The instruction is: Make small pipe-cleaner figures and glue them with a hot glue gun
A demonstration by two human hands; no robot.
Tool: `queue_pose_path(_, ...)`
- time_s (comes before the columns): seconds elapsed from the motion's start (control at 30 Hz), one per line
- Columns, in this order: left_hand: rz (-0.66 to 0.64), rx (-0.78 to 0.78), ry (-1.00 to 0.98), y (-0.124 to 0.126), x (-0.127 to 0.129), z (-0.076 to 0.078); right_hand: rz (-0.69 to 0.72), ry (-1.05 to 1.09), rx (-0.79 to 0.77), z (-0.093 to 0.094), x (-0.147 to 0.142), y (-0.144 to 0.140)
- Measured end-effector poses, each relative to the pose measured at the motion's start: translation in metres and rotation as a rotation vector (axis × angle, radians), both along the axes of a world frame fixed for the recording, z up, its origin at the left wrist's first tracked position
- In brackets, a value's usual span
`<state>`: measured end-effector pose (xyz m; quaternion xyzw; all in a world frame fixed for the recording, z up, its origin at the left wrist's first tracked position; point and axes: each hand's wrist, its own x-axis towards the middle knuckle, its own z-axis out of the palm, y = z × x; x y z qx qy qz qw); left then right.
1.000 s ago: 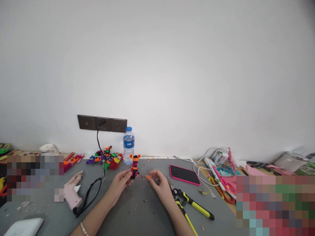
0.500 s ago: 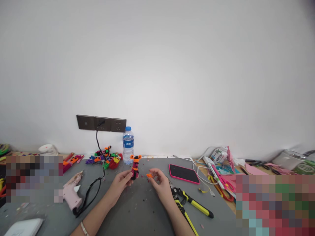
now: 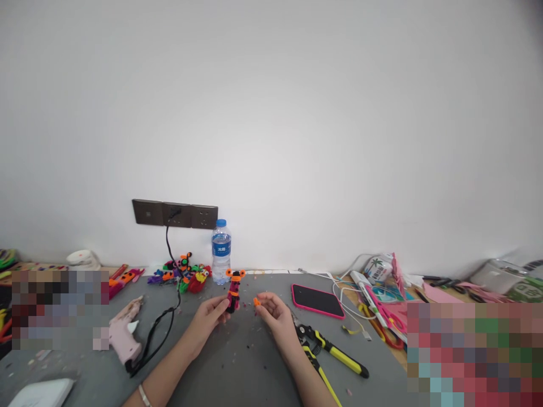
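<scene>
Between the thumb and fingers of my left hand (image 3: 212, 316) stands a small upright pipe-cleaner figure (image 3: 233, 291), magenta and black with orange bands and round orange ears. My right hand (image 3: 275, 316) pinches a small fuzzy orange piece (image 3: 257, 302) at its fingertips, a short way right of the figure and apart from it. The exact shape of that piece is too small to make out. Both hands hover over the grey mat (image 3: 246, 367).
Left lies a pink glue gun (image 3: 123, 339) with a black cord. Behind are colourful pipe-cleaner figures (image 3: 197, 280) and a water bottle (image 3: 221, 254). To the right are a pink-edged phone (image 3: 318, 301), yellow-black pliers (image 3: 339, 356), white cables and pink scissors (image 3: 390, 316).
The orange piece has turned a little in my right fingertips, and the right fingers have closed in slightly. My left hand still holds the figure, nearly unmoved.
</scene>
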<state>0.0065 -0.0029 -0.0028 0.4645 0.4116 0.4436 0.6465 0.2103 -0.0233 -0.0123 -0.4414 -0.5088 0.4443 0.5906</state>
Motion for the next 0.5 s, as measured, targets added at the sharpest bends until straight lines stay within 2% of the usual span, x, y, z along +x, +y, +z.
queue_pose_path(0.3, -0.039, -0.018, -0.071, -0.006, 0.005, 0.011, 0.053, -0.106, 0.005, -0.001, -0.004, -0.003)
queue_pose_path(0.5, -0.138, -0.043, -0.141, -0.010, 0.008, 0.014, 0.026, -0.195, 0.021, -0.003, -0.006, -0.004)
